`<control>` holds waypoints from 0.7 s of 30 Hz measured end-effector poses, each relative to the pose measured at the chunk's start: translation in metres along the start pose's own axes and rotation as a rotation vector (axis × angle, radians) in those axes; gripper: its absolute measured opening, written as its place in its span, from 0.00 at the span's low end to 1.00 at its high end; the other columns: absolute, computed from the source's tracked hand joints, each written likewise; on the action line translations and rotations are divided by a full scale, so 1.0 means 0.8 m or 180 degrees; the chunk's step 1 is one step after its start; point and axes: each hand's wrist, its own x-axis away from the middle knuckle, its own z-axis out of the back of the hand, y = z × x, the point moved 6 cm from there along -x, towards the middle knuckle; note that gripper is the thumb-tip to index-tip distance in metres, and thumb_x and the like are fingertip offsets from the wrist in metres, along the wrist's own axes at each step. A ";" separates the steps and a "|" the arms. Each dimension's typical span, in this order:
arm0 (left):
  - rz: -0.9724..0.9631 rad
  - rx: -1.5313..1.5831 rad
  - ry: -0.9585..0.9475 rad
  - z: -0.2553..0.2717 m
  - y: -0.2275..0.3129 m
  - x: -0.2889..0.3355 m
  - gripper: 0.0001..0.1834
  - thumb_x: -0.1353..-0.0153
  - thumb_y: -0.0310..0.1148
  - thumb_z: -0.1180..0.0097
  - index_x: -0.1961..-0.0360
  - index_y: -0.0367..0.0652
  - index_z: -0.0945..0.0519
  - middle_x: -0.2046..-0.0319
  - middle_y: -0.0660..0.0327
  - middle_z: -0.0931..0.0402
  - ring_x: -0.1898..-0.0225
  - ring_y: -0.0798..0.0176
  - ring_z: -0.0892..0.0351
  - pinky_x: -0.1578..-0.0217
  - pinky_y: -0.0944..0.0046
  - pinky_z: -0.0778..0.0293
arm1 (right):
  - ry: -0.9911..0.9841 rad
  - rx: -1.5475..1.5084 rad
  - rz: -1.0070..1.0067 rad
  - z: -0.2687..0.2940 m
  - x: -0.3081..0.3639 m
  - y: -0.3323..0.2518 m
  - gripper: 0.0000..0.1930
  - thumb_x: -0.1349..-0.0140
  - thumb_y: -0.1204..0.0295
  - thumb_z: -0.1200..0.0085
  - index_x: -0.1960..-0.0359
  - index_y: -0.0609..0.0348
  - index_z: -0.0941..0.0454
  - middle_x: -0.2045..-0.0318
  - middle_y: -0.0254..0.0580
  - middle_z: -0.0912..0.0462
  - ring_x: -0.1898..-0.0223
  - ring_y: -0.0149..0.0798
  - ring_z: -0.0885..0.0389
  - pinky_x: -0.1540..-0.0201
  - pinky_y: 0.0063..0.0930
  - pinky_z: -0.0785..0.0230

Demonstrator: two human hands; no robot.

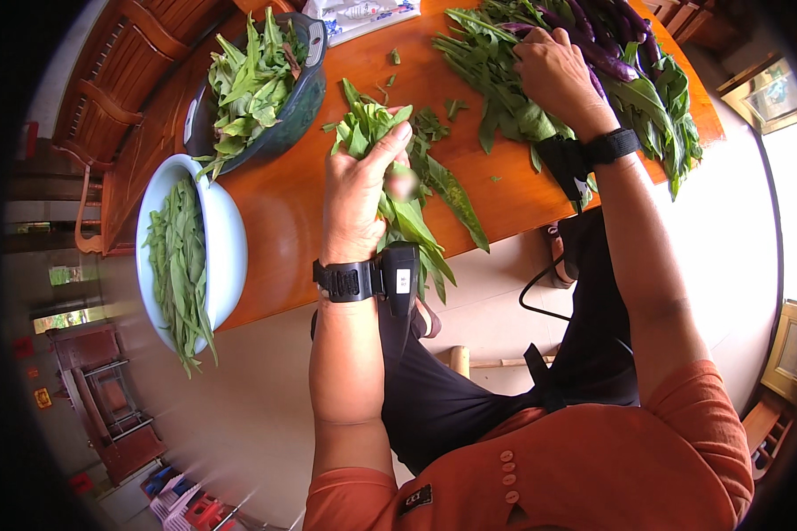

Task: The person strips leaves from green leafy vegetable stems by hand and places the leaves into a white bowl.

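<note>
Left hand clamped on a greens bunch, leaves hanging past table edge. Right hand at leaf pile by eggplants, fingers curled; can't tell if gripping. Blue bowl, dark basin at left, both holding leaves.

Left hand: fingers mostly hidden behind the bunch; pale blurred spot there, can't tell what it is. Right hand: fingertips tucked out of sight, can't tell if they pinch anything. Far edge cuts off the eggplants and white packet. Leaves hide most of the bowl and basin insides. Left wrist label too small to read.
</note>
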 end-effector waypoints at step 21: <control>-0.0401 -0.0083 0.0529 0.013 0.008 -0.004 0.15 0.31 0.41 0.40 0.62 0.37 0.17 0.67 0.58 0.16 0.72 0.70 0.21 0.82 0.72 0.31 | -0.1497 -0.5761 -0.0112 0.043 0.009 -0.065 0.16 0.27 0.68 0.49 0.51 0.70 0.17 0.54 0.41 0.14 0.51 0.31 0.18 0.44 0.25 0.28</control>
